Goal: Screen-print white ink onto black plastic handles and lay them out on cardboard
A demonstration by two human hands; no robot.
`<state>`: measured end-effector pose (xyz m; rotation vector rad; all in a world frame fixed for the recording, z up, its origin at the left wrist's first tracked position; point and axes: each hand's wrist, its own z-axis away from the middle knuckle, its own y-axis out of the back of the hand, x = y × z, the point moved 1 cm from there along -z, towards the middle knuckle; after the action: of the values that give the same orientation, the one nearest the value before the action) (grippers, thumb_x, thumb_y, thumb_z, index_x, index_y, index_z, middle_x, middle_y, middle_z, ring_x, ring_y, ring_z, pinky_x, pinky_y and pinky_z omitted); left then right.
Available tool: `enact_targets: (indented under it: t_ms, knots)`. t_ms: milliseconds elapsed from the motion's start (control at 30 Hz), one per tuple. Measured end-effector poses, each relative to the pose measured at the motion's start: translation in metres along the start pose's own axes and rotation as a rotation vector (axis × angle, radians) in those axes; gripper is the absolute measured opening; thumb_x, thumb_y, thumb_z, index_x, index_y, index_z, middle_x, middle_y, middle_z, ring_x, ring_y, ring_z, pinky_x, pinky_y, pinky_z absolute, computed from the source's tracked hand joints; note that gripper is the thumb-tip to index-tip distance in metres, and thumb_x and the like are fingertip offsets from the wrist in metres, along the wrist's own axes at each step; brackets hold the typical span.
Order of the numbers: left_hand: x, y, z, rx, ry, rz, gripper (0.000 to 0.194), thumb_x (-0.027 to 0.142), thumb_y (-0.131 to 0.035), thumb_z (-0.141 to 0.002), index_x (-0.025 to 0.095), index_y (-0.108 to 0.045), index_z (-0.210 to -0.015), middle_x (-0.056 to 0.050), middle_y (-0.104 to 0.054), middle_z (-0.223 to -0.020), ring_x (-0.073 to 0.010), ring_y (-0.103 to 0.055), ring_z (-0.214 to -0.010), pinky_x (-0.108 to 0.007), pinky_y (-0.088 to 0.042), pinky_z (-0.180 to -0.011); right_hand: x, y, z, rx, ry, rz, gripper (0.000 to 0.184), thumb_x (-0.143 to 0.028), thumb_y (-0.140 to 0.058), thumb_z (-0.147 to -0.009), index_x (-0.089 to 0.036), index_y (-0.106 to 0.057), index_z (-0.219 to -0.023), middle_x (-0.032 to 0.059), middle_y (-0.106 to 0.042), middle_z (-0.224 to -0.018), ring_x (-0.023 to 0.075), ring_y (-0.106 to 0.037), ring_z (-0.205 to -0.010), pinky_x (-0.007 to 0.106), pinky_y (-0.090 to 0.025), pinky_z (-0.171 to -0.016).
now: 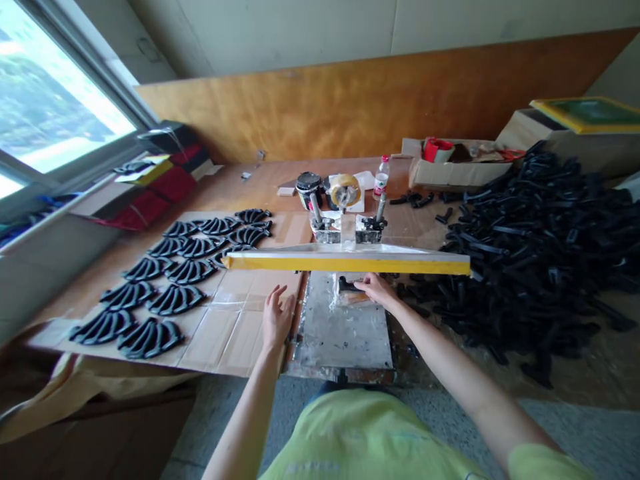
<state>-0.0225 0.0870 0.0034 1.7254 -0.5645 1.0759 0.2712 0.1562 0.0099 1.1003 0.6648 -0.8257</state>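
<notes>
In the head view my right hand pinches the end of a small black plastic part, which lies at the fixture on the metal base plate. My left hand hovers over the cardboard left of the plate, its fingers apart and nothing in them. A screen frame with a yellow front edge is clamped level above the plate, just beyond both hands. Fanned groups of black parts lie in rows on the cardboard sheet to the left.
A big heap of loose black parts covers the table's right side. Behind the frame stand a tub, a tape roll and a bottle. An open carton sits at the back right, and red boxes by the window.
</notes>
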Motion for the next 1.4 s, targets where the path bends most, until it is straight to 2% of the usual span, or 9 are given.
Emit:
enact_targets:
  t_ms: [133,267,367,500,733,867,1100,1233,1400]
  knots:
    - [-0.001,0.003,-0.015,-0.011,0.002,0.028,0.036,0.041,-0.059,-0.083,0.022,-0.062,-0.114,-0.013,-0.050,-0.135,-0.0250,-0.051,-0.122,-0.041,-0.050,-0.094,-0.011,0.005,-0.009,-0.117,0.000,0.269,0.045,-0.061,-0.051,-0.083,-0.019,-0.057,-0.067,-0.0019,-0.051,-0.047,0.0140,-0.053,-0.046,0.023,-0.037,-0.046]
    - [0.014,0.007,-0.030,-0.004,-0.023,0.085,0.034,0.040,-0.060,-0.081,0.020,-0.064,-0.109,-0.012,-0.055,-0.128,-0.0241,-0.052,-0.121,-0.037,-0.051,-0.090,-0.012,0.014,-0.003,0.078,0.118,0.522,0.050,-0.065,-0.052,-0.082,-0.018,-0.066,-0.093,0.0110,-0.069,-0.087,0.0270,-0.065,-0.087,0.033,-0.048,-0.073]
    - [0.045,0.011,-0.040,0.006,-0.020,0.175,0.034,0.041,-0.060,-0.081,0.017,-0.065,-0.106,-0.011,-0.063,-0.113,-0.0221,-0.059,-0.108,-0.032,-0.052,-0.085,-0.005,0.009,0.008,0.218,0.313,0.606,0.047,-0.053,-0.052,-0.088,-0.019,-0.060,-0.120,0.0153,-0.065,-0.116,0.0291,-0.058,-0.112,0.041,-0.043,-0.093]
    - [0.101,0.019,-0.047,0.047,-0.075,0.317,0.032,0.040,-0.055,-0.084,0.015,-0.068,-0.098,-0.005,-0.068,-0.087,-0.0179,-0.062,-0.089,-0.029,-0.049,-0.085,0.001,-0.014,0.017,0.078,0.626,0.643,0.047,-0.042,-0.053,-0.091,-0.026,-0.051,-0.135,0.0100,-0.056,-0.135,0.0261,-0.046,-0.127,0.045,-0.033,-0.106]
    - [0.148,0.018,-0.045,0.001,-0.154,0.405,0.048,0.049,-0.036,-0.092,0.018,-0.067,-0.112,-0.006,-0.067,-0.105,-0.0181,-0.060,-0.096,-0.030,-0.046,-0.090,-0.003,-0.042,0.018,0.037,0.663,0.662,0.052,-0.044,-0.057,-0.088,-0.029,-0.049,-0.137,0.0082,-0.050,-0.142,0.0313,-0.038,-0.134,0.056,-0.024,-0.109]
    - [0.141,0.020,-0.037,-0.023,-0.175,0.479,0.047,0.053,-0.043,-0.089,0.017,-0.067,-0.109,-0.006,-0.066,-0.110,-0.0197,-0.059,-0.105,-0.032,-0.043,-0.097,0.003,-0.016,0.017,0.112,0.604,0.493,0.043,-0.036,-0.063,-0.085,-0.024,-0.060,-0.125,0.0075,-0.063,-0.126,0.0241,-0.053,-0.121,0.043,-0.039,-0.104]
    - [0.080,0.032,0.000,-0.376,0.300,0.490,0.053,0.061,-0.057,-0.079,0.015,-0.067,-0.104,0.000,-0.064,-0.074,-0.0105,-0.053,-0.056,-0.021,-0.041,-0.050,-0.003,0.080,-0.002,0.459,0.403,0.363,0.034,-0.028,-0.045,-0.090,-0.013,-0.064,-0.114,0.0068,-0.071,-0.102,0.0210,-0.065,-0.095,0.031,-0.052,-0.084]
    - [0.029,0.011,0.016,-0.498,0.380,0.474,0.069,0.054,-0.065,-0.074,0.020,-0.051,-0.132,0.002,-0.064,-0.073,-0.0103,-0.053,-0.054,-0.020,-0.040,-0.049,-0.062,0.057,-0.021,0.438,0.650,0.469,0.049,-0.024,-0.061,-0.083,-0.016,-0.052,-0.131,0.0143,-0.049,-0.136,0.0266,-0.050,-0.121,0.042,-0.040,-0.104]
    - [-0.005,-0.016,0.018,-0.411,0.342,0.398,0.073,0.050,-0.062,-0.076,0.019,-0.043,-0.140,0.000,-0.064,-0.076,-0.0129,-0.058,-0.062,-0.023,-0.045,-0.057,-0.094,0.009,-0.043,0.140,0.599,0.789,0.025,-0.018,-0.061,-0.083,-0.014,-0.061,-0.108,0.0125,-0.063,-0.104,0.0256,-0.056,-0.103,0.035,-0.044,-0.091]
